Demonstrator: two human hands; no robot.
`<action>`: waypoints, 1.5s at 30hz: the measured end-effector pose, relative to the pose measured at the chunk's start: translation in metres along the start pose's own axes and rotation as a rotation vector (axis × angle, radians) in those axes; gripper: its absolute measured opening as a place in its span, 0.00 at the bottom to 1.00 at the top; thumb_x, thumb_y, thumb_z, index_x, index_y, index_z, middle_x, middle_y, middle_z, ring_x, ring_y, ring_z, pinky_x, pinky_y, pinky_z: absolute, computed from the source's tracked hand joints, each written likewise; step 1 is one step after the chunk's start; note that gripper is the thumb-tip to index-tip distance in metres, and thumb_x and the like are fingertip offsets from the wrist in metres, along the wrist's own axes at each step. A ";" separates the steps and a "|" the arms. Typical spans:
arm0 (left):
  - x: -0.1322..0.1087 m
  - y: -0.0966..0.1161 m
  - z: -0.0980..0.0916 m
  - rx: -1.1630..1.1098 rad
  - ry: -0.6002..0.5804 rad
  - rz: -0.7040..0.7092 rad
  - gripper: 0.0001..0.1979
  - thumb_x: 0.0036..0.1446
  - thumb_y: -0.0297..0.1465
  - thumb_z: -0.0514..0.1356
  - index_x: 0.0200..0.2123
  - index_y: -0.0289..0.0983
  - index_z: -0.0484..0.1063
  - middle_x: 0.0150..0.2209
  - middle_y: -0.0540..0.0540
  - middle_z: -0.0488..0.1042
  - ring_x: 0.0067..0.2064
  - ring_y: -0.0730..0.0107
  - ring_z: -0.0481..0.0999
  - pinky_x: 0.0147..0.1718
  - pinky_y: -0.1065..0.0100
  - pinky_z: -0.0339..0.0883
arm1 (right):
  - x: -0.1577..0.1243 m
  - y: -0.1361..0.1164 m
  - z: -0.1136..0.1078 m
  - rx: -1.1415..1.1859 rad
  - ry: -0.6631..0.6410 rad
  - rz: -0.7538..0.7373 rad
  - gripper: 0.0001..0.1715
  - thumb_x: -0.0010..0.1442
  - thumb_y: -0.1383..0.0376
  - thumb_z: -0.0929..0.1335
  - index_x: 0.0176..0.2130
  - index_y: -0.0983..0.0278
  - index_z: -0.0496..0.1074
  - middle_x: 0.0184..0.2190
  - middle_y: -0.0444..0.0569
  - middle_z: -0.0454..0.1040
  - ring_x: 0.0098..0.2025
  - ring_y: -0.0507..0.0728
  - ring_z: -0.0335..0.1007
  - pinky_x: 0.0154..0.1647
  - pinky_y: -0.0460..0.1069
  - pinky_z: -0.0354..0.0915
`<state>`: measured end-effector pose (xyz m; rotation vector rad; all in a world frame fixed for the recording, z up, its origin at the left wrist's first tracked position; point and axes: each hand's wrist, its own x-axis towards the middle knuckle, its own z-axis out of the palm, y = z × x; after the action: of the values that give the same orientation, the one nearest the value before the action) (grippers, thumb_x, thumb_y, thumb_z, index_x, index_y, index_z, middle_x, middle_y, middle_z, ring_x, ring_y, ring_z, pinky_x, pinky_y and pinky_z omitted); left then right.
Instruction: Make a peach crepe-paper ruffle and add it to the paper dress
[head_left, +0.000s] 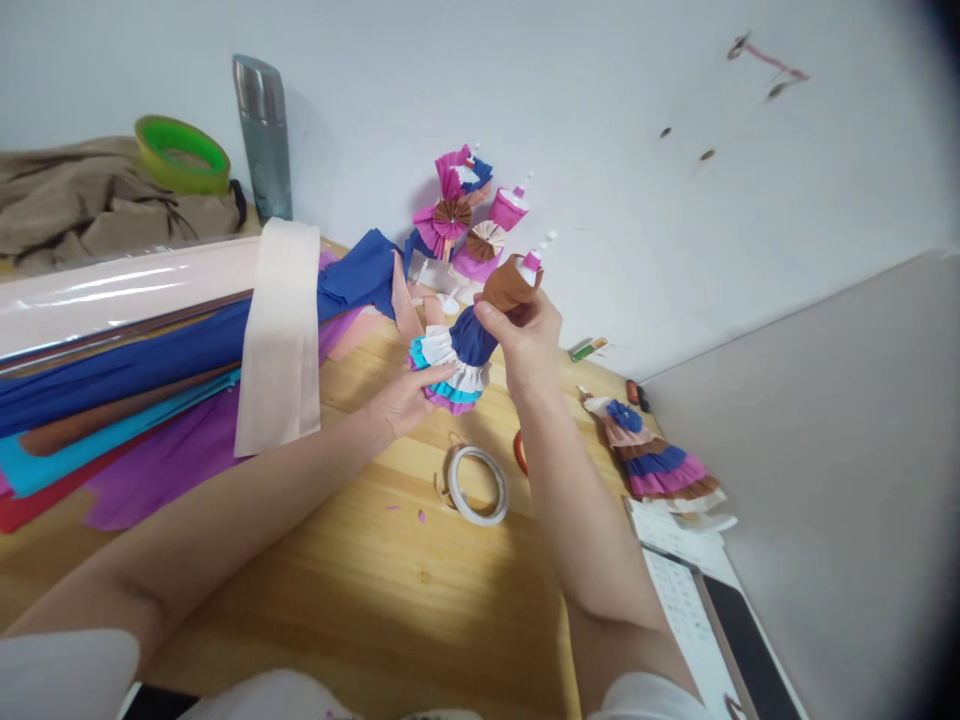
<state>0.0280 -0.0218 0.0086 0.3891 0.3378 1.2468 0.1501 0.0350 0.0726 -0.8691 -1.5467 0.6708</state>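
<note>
My right hand (525, 335) pinches the brown bodice of a small paper doll dress (465, 355) held above the wooden table (360, 560). The dress has a blue skirt with white, teal and purple ruffles. My left hand (409, 395) cups the ruffled hem from below, fingers curled against it. A white stand tip with a pink collar sticks out of the top of the dress near my right thumb.
Rolls and sheets of coloured crepe paper (142, 370) lie at the left. A double-sided tape ring (478, 485) sits below my hands. Finished paper dresses (469, 215) stand by the wall; another (656, 460) lies at the right. A steel flask (262, 135) and green tape roll (182, 155) stand behind.
</note>
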 end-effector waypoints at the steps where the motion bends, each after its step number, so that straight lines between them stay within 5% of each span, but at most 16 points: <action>1: 0.000 0.000 0.002 0.013 0.008 0.013 0.20 0.50 0.17 0.63 0.47 0.37 0.78 0.35 0.49 0.82 0.36 0.67 0.81 0.41 0.66 0.72 | 0.000 0.000 0.001 0.003 0.003 -0.005 0.24 0.45 0.51 0.77 0.36 0.61 0.72 0.30 0.45 0.77 0.34 0.58 0.75 0.42 0.57 0.72; 7: 0.002 -0.002 0.007 0.044 0.042 0.056 0.21 0.49 0.18 0.64 0.46 0.38 0.78 0.30 0.51 0.81 0.30 0.69 0.79 0.36 0.67 0.70 | -0.001 -0.002 0.007 0.007 -0.005 -0.025 0.27 0.43 0.47 0.77 0.35 0.61 0.72 0.31 0.44 0.77 0.34 0.57 0.75 0.40 0.56 0.72; 17: -0.002 -0.012 -0.001 0.080 0.025 0.132 0.23 0.39 0.20 0.73 0.41 0.39 0.78 0.40 0.51 0.81 0.39 0.68 0.79 0.41 0.66 0.71 | 0.005 -0.007 0.002 -0.053 -0.040 -0.058 0.23 0.45 0.52 0.77 0.36 0.61 0.72 0.31 0.44 0.77 0.32 0.56 0.73 0.38 0.53 0.70; 33: 0.004 -0.008 -0.017 0.169 -0.083 -0.042 0.26 0.40 0.21 0.71 0.46 0.38 0.77 0.44 0.45 0.81 0.44 0.62 0.79 0.44 0.63 0.69 | 0.023 0.012 -0.006 -0.053 -0.001 -0.139 0.28 0.46 0.45 0.76 0.38 0.60 0.72 0.33 0.47 0.77 0.39 0.62 0.76 0.45 0.59 0.72; 41: 0.014 -0.004 -0.039 0.174 0.001 -0.156 0.07 0.49 0.20 0.65 0.33 0.33 0.77 0.36 0.41 0.82 0.40 0.63 0.81 0.47 0.60 0.69 | 0.046 0.010 -0.020 0.066 -0.204 -0.091 0.27 0.44 0.49 0.77 0.41 0.60 0.73 0.39 0.50 0.80 0.46 0.66 0.77 0.51 0.61 0.71; 45: 0.017 0.003 -0.041 0.087 0.011 -0.155 0.13 0.48 0.18 0.57 0.36 0.36 0.76 0.36 0.44 0.82 0.43 0.62 0.80 0.52 0.58 0.67 | 0.049 0.017 -0.024 0.161 -0.256 0.036 0.27 0.43 0.50 0.75 0.40 0.60 0.72 0.39 0.52 0.81 0.48 0.67 0.77 0.52 0.62 0.71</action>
<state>0.0121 -0.0003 -0.0268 0.4224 0.4251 1.0855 0.1745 0.0839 0.0896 -0.7118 -1.6791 0.9487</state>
